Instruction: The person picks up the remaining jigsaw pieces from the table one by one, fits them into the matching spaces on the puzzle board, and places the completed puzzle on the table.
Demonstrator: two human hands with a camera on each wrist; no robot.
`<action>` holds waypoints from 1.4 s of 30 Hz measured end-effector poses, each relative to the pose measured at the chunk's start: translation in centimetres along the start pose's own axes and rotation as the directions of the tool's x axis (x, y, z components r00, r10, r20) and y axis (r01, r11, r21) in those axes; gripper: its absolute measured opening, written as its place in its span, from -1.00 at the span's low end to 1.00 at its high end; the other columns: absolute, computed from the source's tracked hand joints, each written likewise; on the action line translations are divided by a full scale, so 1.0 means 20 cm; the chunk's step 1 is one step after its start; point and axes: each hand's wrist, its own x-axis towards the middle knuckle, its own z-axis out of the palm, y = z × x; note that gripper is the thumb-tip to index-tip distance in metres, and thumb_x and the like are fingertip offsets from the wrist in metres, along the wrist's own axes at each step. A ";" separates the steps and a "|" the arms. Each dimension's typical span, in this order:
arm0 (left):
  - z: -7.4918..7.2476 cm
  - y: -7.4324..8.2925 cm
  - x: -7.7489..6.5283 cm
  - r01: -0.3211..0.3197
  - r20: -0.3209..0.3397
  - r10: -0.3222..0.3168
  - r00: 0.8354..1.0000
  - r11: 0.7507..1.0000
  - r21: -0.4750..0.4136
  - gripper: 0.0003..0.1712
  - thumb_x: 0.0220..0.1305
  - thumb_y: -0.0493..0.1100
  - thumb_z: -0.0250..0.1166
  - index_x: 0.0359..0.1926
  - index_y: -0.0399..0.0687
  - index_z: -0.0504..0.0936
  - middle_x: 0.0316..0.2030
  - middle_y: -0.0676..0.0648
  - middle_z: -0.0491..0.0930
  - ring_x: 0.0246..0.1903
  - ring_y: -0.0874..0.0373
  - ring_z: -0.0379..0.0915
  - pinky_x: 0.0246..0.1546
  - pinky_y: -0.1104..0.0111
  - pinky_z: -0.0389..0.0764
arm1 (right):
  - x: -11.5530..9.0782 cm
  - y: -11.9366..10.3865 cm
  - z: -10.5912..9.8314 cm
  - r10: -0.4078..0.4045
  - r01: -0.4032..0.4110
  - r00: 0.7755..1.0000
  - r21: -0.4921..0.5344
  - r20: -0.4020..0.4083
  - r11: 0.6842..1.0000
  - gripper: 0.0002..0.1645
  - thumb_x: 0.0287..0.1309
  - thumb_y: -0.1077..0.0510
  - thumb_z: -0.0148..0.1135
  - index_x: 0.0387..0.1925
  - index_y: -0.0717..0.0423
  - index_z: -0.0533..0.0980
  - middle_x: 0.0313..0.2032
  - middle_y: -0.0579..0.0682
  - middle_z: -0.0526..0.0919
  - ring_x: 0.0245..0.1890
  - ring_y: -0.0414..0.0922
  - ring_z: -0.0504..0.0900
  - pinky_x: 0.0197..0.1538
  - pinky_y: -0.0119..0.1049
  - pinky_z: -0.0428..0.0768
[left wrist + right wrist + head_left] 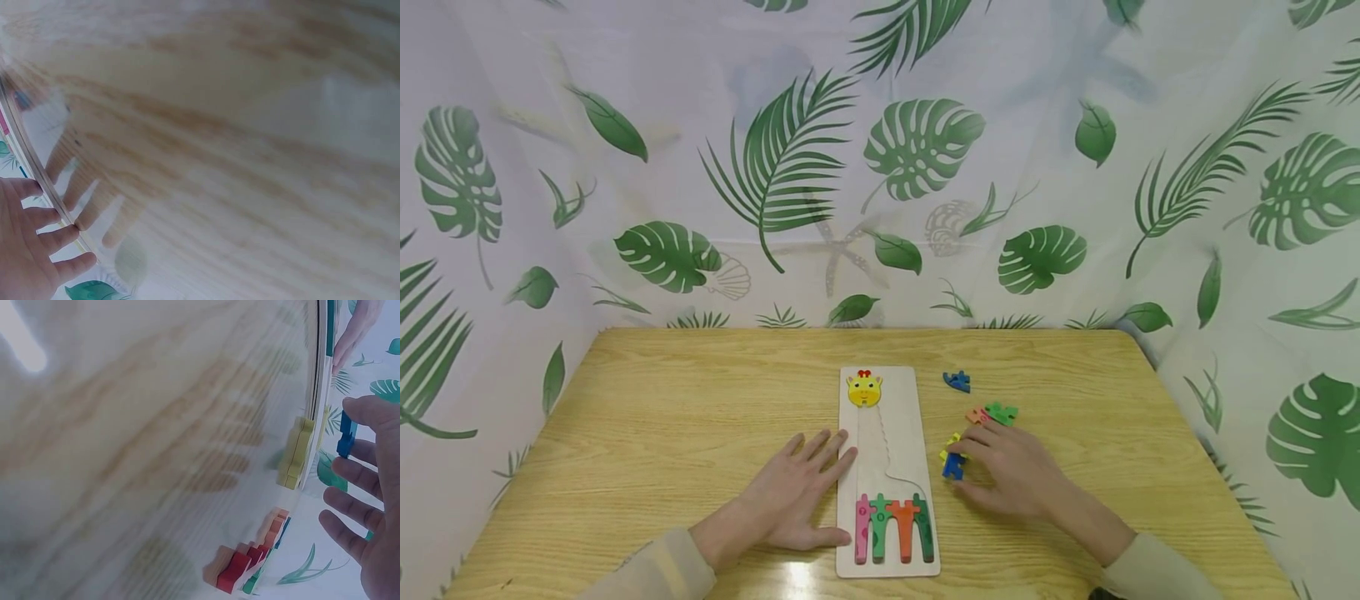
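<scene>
A flat wooden giraffe puzzle board (902,425) lies upright before me. Its yellow head piece (864,392) sits at the top, and a row of leg pieces, among them an orange one (905,533), fills the bottom. My left hand (797,493) lies with fingers spread at the board's left edge, fingertips touching it. To the right of the board, my right hand (1018,471) pinches a blue puzzle piece (346,436) between thumb and index finger, the other fingers held loosely apart. A yellow puzzle piece (295,453) lies on the table right by this hand.
Beyond the right hand lie a green piece (1002,412) and a pinkish-orange piece (977,416), close together. A dark blue piece (958,382) is farther back, beside the board's top. A leaf-print curtain (880,167) stands behind the wooden table (700,400).
</scene>
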 end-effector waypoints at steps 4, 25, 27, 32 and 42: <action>0.00 0.00 0.00 0.000 0.004 0.000 1.000 1.000 0.005 0.27 0.23 0.77 -0.10 0.69 0.06 0.10 0.69 -0.16 0.07 0.64 -0.16 0.11 0.57 -0.13 0.32 | 0.02 0.00 0.00 0.003 -0.003 1.000 0.017 0.003 1.000 -0.52 0.15 -0.21 0.51 0.02 -0.08 0.73 -0.09 -0.17 0.73 -0.07 -0.16 0.69 -0.04 -0.17 0.73; 0.01 0.00 0.00 -0.003 -0.002 0.003 1.000 1.000 0.001 0.28 0.23 0.78 -0.13 0.69 0.05 0.09 0.69 -0.17 0.06 0.63 -0.17 0.14 0.57 -0.13 0.33 | 0.14 -0.01 0.02 -0.012 0.013 1.000 0.022 -0.028 1.000 -0.51 0.16 -0.25 0.50 0.01 -0.09 0.74 -0.13 -0.18 0.75 -0.17 -0.21 0.68 -0.13 -0.30 0.70; 0.01 0.00 0.00 -0.003 -0.005 0.003 1.000 1.000 0.005 0.28 0.23 0.78 -0.13 0.69 0.06 0.09 0.69 -0.17 0.07 0.63 -0.17 0.14 0.56 -0.13 0.33 | 0.15 -0.01 0.02 -0.007 0.008 1.000 0.024 -0.014 1.000 -0.50 0.18 -0.25 0.49 0.04 -0.09 0.73 -0.12 -0.17 0.75 -0.15 -0.20 0.68 -0.12 -0.28 0.71; 0.01 0.00 0.01 -0.002 -0.005 0.002 1.000 1.000 0.015 0.29 0.22 0.79 -0.14 0.69 0.06 0.09 0.69 -0.17 0.07 0.63 -0.16 0.15 0.56 -0.13 0.34 | 0.18 -0.01 0.03 0.004 -0.004 1.000 0.042 0.000 0.999 -0.50 0.21 -0.25 0.47 0.08 -0.10 0.72 -0.07 -0.17 0.75 -0.10 -0.19 0.68 -0.08 -0.26 0.73; 0.01 0.00 0.01 0.001 0.007 -0.002 1.000 1.000 0.004 0.29 0.22 0.79 -0.16 0.70 0.07 0.07 0.69 -0.17 0.06 0.63 -0.16 0.14 0.57 -0.13 0.33 | 0.25 -0.02 0.05 -0.038 0.042 0.998 0.087 -0.049 0.995 -0.51 0.16 -0.22 0.53 0.04 -0.09 0.73 -0.13 -0.19 0.74 -0.18 -0.22 0.67 -0.15 -0.32 0.70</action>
